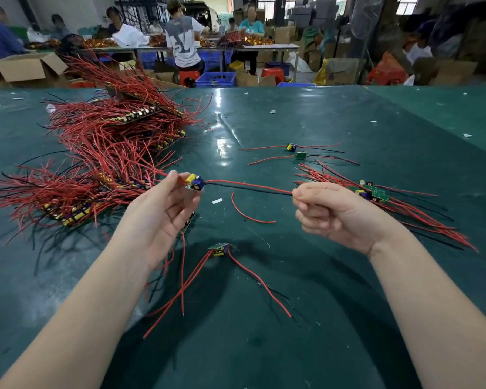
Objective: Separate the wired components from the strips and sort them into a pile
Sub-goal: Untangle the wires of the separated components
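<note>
While hands (163, 203) (328, 209) stretch component (194, 182).

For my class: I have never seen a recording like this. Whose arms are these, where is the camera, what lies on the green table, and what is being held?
There is no machine here. A person wears a camera on the head, so this single picture looks forward and down over their own two bare arms.

The left hand pinches a small circuit board between its fingertips. Red and black wires run from that board to the right hand, whose curled fingers hold their far ends. The board hangs above the green table.

On the left lies a big heap of strips, rows of boards still joined, bristling with red wires. On the right is a smaller pile of separated boards. A few loose boards lie between, one of them near the wrists.

Other workers sit at tables behind.
</note>
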